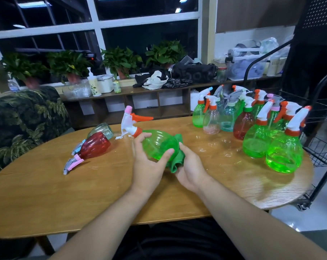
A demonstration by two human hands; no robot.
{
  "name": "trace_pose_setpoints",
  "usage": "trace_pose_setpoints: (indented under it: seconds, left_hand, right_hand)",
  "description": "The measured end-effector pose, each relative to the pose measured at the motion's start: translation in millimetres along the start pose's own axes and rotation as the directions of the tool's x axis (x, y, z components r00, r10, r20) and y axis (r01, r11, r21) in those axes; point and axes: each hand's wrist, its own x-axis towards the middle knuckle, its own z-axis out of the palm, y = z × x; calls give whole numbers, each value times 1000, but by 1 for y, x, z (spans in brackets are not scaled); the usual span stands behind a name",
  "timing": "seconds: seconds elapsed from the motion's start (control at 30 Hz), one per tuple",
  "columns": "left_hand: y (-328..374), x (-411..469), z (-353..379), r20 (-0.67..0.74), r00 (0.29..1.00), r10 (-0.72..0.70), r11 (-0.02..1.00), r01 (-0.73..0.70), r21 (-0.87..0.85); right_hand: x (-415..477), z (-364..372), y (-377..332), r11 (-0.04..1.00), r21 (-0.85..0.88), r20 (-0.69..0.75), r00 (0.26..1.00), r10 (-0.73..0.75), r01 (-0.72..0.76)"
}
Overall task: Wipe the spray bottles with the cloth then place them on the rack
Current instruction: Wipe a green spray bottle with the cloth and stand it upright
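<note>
At your left, a red spray bottle lies on its side on the desk. Your left hand curls round the green spray bottle, which is tipped sideways at the desk's middle. Your right hand clutches the green cloth against the bottle's base. The upright bottles stand to the right, near the black rack.

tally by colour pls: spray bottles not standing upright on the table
green translucent plastic spray bottle, gripped by left hand, right hand holding green cloth against it: 1
red translucent plastic spray bottle, lying on the wooden table: 1
grey-tinted clear plastic spray bottle, lying behind the red one: 1
Total: 3
</note>
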Motion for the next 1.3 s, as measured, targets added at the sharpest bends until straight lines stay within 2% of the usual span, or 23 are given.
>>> trace_pose_setpoints:
  seconds: [0.07,0.13,0.23,0.4,0.47,0.6,0.77,0.9,1.0,1.1,1.2,1.3]
  left_hand:
    - [3,2,5,-30,995,95,990,-91,104]
    - [6,11,4,-49,993,108,986,-100,136]
    - [0,23,-5,-73,996,53,992,-44,121]
    - [-14,28,-29,37,999,-40,998,38,52]
    - [-13,27,-31,78,995,-64,997,61,37]
    - [-5,23,-26,162,978,-131,989,139,-42]
    - [-1,13,-18,154,970,-189,967,211,-145]
    - [-6,15,-23,207,951,-228,946,267,-186]
    - [-8,14,-28,226,944,-241,947,280,-159]
    - [-5,13,-31,249,937,-245,950,283,-134]
    - [-3,12,-29,285,935,-211,957,257,-133]
    - [-6,10,-26,313,930,-191,955,250,-160]
  right_hand:
    - [2,-3,-1,999,22,25,999,47,-48]
    - [1,-4,-1,999,6,37,998,54,-54]
    - [-1,-4,-3,1000,-10,33,999,25,-25]
    - [0,-10,-19,971,206,-86,991,-104,120]
    - [1,-9,-18,982,130,-94,988,-123,134]
    - [-2,-3,-8,986,-93,26,990,-138,140]
    - [-4,-4,1,954,-215,145,973,-178,207]
    - [-7,0,2,886,-330,156,944,-289,326]
    - [-15,6,2,781,-432,115,887,-448,450]
    - [-14,9,-9,588,-568,126,767,-630,576]
    - [4,17,-33,296,-693,300,637,-711,657]
    - [25,30,-47,7,-732,523,568,-635,682]
